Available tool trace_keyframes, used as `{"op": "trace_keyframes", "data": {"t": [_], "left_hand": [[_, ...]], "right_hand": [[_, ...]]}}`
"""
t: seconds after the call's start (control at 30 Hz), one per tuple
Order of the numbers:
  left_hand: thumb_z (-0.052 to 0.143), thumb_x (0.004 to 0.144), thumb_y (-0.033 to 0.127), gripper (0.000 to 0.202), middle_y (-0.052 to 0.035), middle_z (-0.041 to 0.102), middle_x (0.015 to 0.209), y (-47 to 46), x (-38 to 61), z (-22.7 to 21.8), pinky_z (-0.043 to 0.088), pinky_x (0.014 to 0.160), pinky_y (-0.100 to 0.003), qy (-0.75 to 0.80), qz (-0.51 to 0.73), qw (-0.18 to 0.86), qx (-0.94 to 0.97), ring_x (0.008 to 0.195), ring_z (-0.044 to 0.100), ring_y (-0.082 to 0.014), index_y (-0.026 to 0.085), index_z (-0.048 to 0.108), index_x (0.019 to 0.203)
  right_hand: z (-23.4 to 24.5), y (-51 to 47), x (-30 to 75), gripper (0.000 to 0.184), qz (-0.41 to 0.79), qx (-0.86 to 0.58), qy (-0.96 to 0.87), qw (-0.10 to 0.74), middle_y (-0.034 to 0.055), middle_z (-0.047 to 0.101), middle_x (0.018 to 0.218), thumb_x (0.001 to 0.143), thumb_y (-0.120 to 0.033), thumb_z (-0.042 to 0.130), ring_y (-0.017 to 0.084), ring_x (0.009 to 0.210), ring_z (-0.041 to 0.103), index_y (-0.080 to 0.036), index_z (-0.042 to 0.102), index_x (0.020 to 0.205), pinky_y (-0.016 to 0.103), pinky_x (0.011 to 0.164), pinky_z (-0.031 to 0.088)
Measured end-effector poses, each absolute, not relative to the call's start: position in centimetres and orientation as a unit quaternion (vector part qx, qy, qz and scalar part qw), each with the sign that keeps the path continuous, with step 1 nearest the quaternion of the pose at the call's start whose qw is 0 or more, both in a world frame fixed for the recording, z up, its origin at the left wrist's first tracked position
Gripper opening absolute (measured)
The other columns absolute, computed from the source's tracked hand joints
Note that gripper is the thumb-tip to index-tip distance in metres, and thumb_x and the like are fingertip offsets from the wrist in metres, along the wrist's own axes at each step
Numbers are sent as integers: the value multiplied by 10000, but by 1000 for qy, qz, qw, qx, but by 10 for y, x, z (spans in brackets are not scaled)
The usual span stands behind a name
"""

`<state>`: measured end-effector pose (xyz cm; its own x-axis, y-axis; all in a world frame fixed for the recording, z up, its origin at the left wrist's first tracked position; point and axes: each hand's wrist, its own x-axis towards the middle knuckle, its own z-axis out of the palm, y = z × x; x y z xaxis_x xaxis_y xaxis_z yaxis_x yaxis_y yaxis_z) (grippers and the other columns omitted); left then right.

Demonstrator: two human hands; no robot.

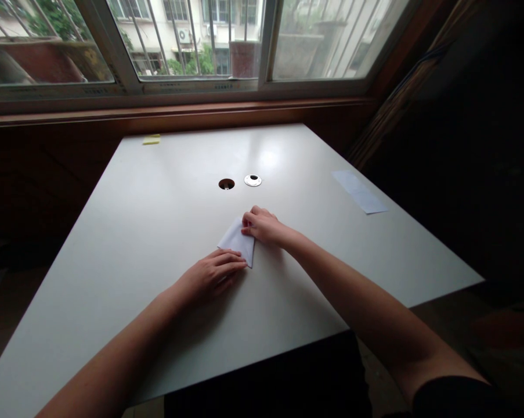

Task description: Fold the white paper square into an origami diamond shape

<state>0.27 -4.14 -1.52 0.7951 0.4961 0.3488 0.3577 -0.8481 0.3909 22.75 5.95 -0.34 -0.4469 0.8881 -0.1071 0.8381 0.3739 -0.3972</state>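
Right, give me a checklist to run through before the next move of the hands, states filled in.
1. Left hand on the folded paper: ok, fingers lie over its near edge.
2. Right hand on the paper: ok, fingers at its right side.
3. Paper's layers lined up: cannot tell, the fingers cover parts of the edges.
4. Paper clear of the round hole: ok, it lies apart, closer to the person.
5. Hole covered: not ok, it is open, with the white disc lying to its right.
6. Other paper sheet clear of the hands: ok, it lies apart, near the table's right edge.
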Motion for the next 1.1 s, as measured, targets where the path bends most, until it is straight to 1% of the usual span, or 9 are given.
{"op": "trace_keyframes", "data": {"t": [0.1,0.2,0.33,0.47,0.53,0.6,0.77,0.9,1.1], "left_hand": [[460,955,177,395,-100,592,1306,-42,6,-16,473,1053,-384,251,217,123,935,1233,526,-206,200,507,1346],[461,963,226,477,-106,501,1432,-45,11,-16,430,1087,-416,269,179,61,944,1300,472,-239,196,418,1437],[436,982,358,495,-46,413,1519,-49,16,-14,400,1073,-427,303,119,20,945,1355,411,-270,255,394,1464],[401,995,379,469,-6,428,1512,-52,18,-13,390,1032,-404,319,102,8,942,1347,417,-261,281,414,1454],[402,994,365,457,-6,443,1502,-54,19,-14,388,1014,-397,326,105,4,940,1339,425,-263,275,436,1441],[413,989,362,461,-17,456,1492,-55,20,-15,387,1003,-397,336,113,1,935,1332,433,-269,263,443,1438],[423,983,348,473,-55,480,1472,-60,24,-15,380,1003,-410,356,129,-11,925,1327,439,-278,212,449,1435],[418,985,335,459,-60,489,1465,-62,26,-14,373,1005,-421,359,127,-14,925,1323,441,-281,201,465,1421],[444,975,324,466,-67,512,1441,-61,25,-15,390,994,-420,357,138,-6,924,1318,448,-278,218,456,1429]], "right_hand": [[-2,59,228,174,205,-522,-826,59,62,525,1113,886,-400,607,262,1065,503,-269,616,1001,415,922,392],[-1,59,227,171,205,-524,-825,62,58,525,1107,885,-396,609,259,1065,505,-268,617,999,413,924,388],[-5,58,228,164,209,-521,-824,84,49,535,1070,875,-389,627,242,1043,510,-259,625,975,394,916,386],[-14,54,234,126,211,-491,-825,182,27,544,1011,879,-335,631,190,962,525,-240,620,959,345,900,392],[-19,51,238,80,230,-478,-809,253,30,537,1001,902,-265,584,159,900,535,-211,597,959,300,845,417],[-21,46,243,92,252,-472,-794,289,35,533,1007,900,-270,582,141,826,532,-195,578,955,279,781,433],[-17,29,252,153,223,-462,-821,249,13,564,849,852,-320,657,163,806,510,-198,575,894,288,758,409],[-13,23,253,222,213,-455,-835,223,10,573,835,789,-346,733,162,803,500,-194,579,837,278,746,395],[-15,32,249,194,224,-465,-827,225,2,561,810,821,-316,702,151,774,499,-191,559,785,263,709,379]]}}
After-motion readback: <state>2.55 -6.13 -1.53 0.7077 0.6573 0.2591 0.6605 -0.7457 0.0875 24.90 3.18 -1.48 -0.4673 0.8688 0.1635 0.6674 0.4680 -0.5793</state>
